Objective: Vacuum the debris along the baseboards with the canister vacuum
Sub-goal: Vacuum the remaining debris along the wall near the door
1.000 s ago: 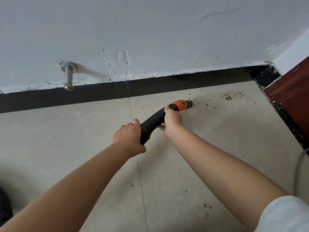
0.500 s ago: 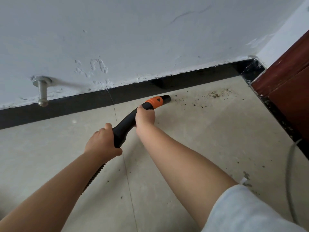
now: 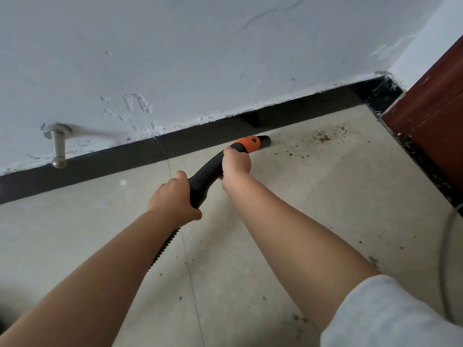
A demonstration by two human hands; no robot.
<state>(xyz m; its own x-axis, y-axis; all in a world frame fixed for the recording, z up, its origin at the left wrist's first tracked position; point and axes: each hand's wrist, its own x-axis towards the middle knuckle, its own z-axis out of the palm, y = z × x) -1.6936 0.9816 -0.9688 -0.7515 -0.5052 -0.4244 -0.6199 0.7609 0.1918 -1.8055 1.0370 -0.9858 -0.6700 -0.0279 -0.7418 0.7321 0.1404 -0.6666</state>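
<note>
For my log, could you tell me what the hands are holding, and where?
Both grip the vacuum handle: left hand at its rear end, right hand just behind the orange collar.

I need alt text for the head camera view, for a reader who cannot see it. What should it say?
Both hands grip a black vacuum handle, left hand behind, right hand near the orange collar. The nozzle points at brown debris on the tile floor beside the black baseboard. A metal doorstop sticks out of the white wall.
</note>
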